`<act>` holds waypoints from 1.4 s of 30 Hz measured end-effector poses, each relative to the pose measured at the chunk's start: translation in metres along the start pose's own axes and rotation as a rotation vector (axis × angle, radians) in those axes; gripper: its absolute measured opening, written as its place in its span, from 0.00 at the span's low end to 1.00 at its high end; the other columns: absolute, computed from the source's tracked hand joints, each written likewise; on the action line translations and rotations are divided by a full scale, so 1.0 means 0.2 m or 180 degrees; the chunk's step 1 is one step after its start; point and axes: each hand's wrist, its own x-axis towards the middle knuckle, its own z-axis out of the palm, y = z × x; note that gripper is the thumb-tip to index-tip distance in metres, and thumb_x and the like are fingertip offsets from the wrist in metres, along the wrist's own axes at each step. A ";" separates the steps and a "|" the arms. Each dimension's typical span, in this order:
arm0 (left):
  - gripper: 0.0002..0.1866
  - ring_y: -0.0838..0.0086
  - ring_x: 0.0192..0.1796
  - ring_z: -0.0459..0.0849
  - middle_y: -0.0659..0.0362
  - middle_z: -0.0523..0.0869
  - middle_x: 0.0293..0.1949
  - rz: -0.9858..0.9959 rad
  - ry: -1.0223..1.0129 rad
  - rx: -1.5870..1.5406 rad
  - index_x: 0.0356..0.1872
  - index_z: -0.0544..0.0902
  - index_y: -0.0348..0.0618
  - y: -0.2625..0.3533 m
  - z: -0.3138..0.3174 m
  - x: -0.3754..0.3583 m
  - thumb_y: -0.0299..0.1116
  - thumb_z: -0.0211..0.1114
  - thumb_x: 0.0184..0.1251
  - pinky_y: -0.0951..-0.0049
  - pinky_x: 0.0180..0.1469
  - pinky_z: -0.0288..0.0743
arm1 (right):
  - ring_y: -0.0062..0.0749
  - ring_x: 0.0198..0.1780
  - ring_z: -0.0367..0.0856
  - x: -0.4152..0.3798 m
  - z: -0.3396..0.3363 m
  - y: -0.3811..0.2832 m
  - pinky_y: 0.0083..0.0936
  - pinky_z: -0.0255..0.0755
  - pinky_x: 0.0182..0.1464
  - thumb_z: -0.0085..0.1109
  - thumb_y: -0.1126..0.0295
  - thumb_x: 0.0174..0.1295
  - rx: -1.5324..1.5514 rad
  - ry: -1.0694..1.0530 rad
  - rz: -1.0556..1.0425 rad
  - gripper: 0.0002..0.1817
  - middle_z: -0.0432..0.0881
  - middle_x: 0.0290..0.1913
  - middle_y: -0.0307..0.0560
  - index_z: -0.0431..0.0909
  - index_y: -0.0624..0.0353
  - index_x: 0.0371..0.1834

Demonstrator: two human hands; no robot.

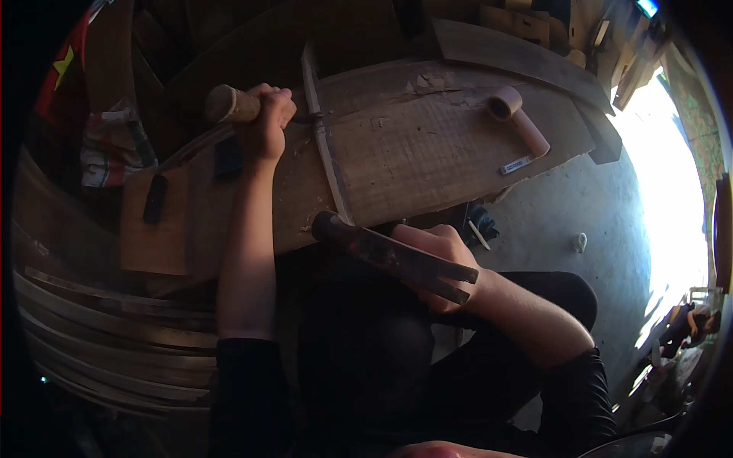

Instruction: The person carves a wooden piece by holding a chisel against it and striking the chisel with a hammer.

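Observation:
My left hand (265, 126) is closed around the wooden handle of a chisel (235, 104). Its dark blade points right, with the tip at or close to a narrow wooden strip (327, 153) that lies across the workbench (405, 145). In front of my body, my right hand (439, 252) grips a claw hammer (389, 258). The hammer's round face points left toward the near end of the strip, and its split claw points right. The hammer head partly hides my right fingers, and its handle is not clearly visible.
A pinkish cylinder and roll (519, 122) lie on the bench's right side, beside a small white label-like piece (515, 166). A dark object rests on a wooden board (155, 229) at left. Stacked curved planks (114, 328) fill the lower left. Another person (691, 324) is far right.

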 end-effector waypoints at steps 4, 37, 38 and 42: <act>0.15 0.82 0.20 0.60 0.66 0.64 0.17 0.0118 -0.0073 0.0713 0.19 0.63 0.46 -0.03 0.02 -0.05 0.22 0.56 0.64 0.76 0.26 0.56 | 0.51 0.24 0.82 -0.01 -0.01 0.02 0.40 0.73 0.27 0.51 0.46 0.72 0.0089 -0.0041 0.0022 0.24 0.76 0.24 0.50 0.73 0.60 0.39; 0.14 0.66 0.17 0.70 0.56 0.69 0.16 0.1911 -0.0604 0.2031 0.17 0.68 0.42 -0.14 0.17 -0.27 0.23 0.66 0.55 0.70 0.22 0.65 | 0.54 0.22 0.80 0.14 -0.07 -0.11 0.44 0.72 0.24 0.60 0.42 0.64 -0.1297 -0.0214 -0.0283 0.25 0.76 0.20 0.50 0.72 0.57 0.36; 0.14 0.65 0.17 0.70 0.56 0.69 0.16 0.1964 -0.0580 0.2037 0.18 0.68 0.42 -0.15 0.17 -0.29 0.22 0.66 0.54 0.69 0.22 0.65 | 0.54 0.22 0.80 0.10 -0.07 -0.14 0.44 0.71 0.23 0.60 0.43 0.64 -0.0969 -0.0099 -0.0463 0.25 0.76 0.19 0.50 0.72 0.57 0.37; 0.14 0.63 0.18 0.72 0.56 0.68 0.16 0.1947 -0.0649 0.2297 0.18 0.68 0.42 -0.19 0.19 -0.30 0.22 0.66 0.51 0.69 0.22 0.66 | 0.56 0.25 0.80 0.13 -0.10 -0.05 0.46 0.72 0.26 0.61 0.49 0.65 -0.1035 -0.0397 -0.0167 0.20 0.75 0.18 0.53 0.73 0.57 0.38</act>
